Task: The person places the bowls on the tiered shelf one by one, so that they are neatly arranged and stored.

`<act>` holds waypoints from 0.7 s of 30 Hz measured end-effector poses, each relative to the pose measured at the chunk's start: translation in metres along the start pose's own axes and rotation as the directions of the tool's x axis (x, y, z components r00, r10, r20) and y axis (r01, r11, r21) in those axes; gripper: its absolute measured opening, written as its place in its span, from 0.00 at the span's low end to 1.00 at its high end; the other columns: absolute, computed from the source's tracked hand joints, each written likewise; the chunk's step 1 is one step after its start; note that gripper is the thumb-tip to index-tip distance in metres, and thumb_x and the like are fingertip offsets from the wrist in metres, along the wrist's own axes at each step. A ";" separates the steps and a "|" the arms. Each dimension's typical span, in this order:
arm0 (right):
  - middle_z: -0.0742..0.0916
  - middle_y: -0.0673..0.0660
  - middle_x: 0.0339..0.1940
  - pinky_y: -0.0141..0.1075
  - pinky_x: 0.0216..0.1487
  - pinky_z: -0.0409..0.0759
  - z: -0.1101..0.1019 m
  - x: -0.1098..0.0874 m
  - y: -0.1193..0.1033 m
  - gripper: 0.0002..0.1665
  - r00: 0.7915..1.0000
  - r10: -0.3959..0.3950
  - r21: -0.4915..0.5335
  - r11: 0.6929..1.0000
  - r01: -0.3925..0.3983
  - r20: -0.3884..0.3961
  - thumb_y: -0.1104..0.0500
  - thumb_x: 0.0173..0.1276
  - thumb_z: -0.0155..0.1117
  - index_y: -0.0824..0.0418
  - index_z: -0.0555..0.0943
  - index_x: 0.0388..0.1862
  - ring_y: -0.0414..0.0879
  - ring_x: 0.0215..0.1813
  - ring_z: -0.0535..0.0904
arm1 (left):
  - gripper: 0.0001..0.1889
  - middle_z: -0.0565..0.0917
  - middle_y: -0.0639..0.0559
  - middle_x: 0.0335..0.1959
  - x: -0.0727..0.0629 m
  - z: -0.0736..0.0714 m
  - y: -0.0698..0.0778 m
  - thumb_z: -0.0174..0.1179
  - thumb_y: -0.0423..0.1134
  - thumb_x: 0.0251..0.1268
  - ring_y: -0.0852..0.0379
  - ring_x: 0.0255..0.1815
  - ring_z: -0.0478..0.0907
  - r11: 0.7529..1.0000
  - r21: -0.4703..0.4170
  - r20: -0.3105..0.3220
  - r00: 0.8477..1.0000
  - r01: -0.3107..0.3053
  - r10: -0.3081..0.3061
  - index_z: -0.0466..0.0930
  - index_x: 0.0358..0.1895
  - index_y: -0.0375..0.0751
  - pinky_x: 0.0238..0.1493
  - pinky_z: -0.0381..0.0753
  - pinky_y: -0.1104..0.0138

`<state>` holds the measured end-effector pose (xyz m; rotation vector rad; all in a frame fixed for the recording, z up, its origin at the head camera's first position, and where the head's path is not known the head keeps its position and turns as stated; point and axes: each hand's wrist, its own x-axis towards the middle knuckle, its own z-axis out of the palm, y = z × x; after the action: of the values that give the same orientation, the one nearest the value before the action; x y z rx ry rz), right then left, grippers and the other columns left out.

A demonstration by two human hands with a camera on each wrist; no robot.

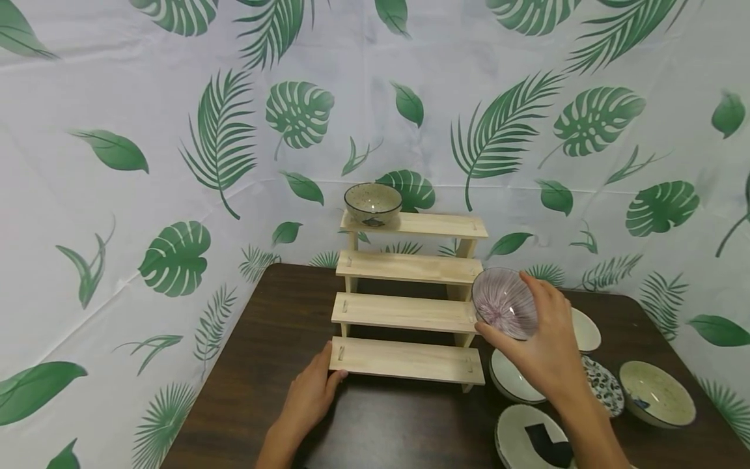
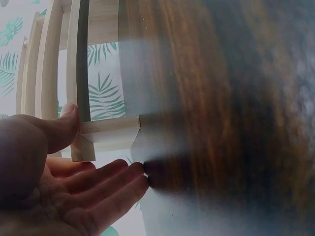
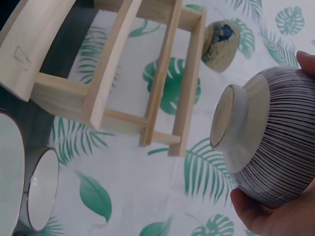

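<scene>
My right hand (image 1: 553,342) grips a bowl (image 1: 504,303) with fine purple-dark stripes by its rim, between thumb and fingers. It is held in the air, tilted, beside the right end of a pale wooden four-step stand (image 1: 410,358). In the right wrist view, the striped bowl (image 3: 280,137) shows its outer wall and foot. My left hand (image 1: 309,394) touches the left end of the lowest step. The left wrist view shows the thumb against that step's edge and the other fingers (image 2: 115,199) fairly straight past its end. A speckled bowl (image 1: 373,205) sits at the top step's left end.
Right of the stand are a white bowl (image 1: 515,378), an oval white dish (image 1: 586,331), a dark-patterned dish (image 1: 606,387), a greenish bowl (image 1: 659,394) and a bowl with black patches (image 1: 515,430). All stand on the dark table (image 1: 246,365). A leaf-print cloth (image 1: 410,65) hangs behind.
</scene>
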<state>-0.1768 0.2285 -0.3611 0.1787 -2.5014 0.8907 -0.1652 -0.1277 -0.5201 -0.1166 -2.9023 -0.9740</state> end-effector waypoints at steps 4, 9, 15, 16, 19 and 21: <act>0.69 0.69 0.77 0.74 0.63 0.62 0.000 0.004 -0.004 0.62 1.000 0.009 -0.003 1.000 -0.009 0.005 0.44 0.51 0.85 0.53 0.63 0.82 0.69 0.76 0.60 | 0.36 0.78 0.30 0.68 0.000 0.000 0.000 0.62 0.48 0.75 0.31 0.63 0.80 1.000 0.001 0.000 1.000 -0.002 0.002 0.64 0.77 0.30 0.52 0.80 0.37; 0.68 0.70 0.77 0.75 0.63 0.62 0.002 0.011 -0.009 0.62 1.000 0.022 -0.012 1.000 -0.022 0.006 0.43 0.52 0.84 0.54 0.63 0.82 0.69 0.76 0.60 | 0.36 0.78 0.30 0.68 -0.001 0.000 0.000 0.62 0.47 0.75 0.31 0.63 0.80 1.000 0.004 -0.003 1.000 -0.006 0.006 0.64 0.77 0.30 0.52 0.81 0.38; 0.68 0.70 0.77 0.75 0.63 0.63 0.004 0.018 -0.013 0.62 0.999 0.040 -0.006 0.999 -0.040 0.003 0.41 0.53 0.82 0.55 0.62 0.82 0.69 0.77 0.60 | 0.36 0.78 0.30 0.67 -0.001 0.000 0.000 0.62 0.47 0.75 0.31 0.62 0.81 1.000 0.007 -0.005 1.000 -0.005 0.005 0.64 0.76 0.29 0.52 0.81 0.38; 0.68 0.71 0.77 0.75 0.63 0.63 0.005 0.019 -0.013 0.62 0.999 0.042 -0.004 0.999 -0.042 0.004 0.41 0.54 0.82 0.55 0.62 0.82 0.69 0.77 0.60 | 0.36 0.78 0.30 0.67 -0.001 0.001 0.000 0.62 0.47 0.75 0.31 0.62 0.81 1.000 0.007 -0.004 1.000 -0.004 0.004 0.64 0.76 0.29 0.53 0.81 0.38; 0.67 0.71 0.77 0.76 0.64 0.62 0.007 0.022 -0.012 0.62 0.999 0.053 -0.004 0.999 -0.053 0.009 0.41 0.55 0.82 0.55 0.61 0.82 0.70 0.77 0.59 | 0.36 0.78 0.30 0.67 -0.001 0.000 0.000 0.62 0.47 0.75 0.31 0.63 0.80 1.000 0.006 0.000 1.000 -0.005 0.005 0.64 0.76 0.29 0.53 0.81 0.38; 0.67 0.72 0.77 0.76 0.64 0.62 0.008 0.024 -0.012 0.62 0.998 0.059 -0.005 0.998 -0.059 0.012 0.41 0.55 0.81 0.55 0.61 0.83 0.70 0.78 0.58 | 0.36 0.78 0.30 0.67 0.000 0.000 0.000 0.62 0.47 0.75 0.31 0.63 0.80 1.000 0.004 0.000 1.000 -0.006 0.006 0.64 0.77 0.29 0.54 0.81 0.38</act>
<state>-0.1983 0.2150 -0.3485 0.1096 -2.5310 0.9101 -0.1649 -0.1275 -0.5204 -0.1244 -2.9023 -0.9666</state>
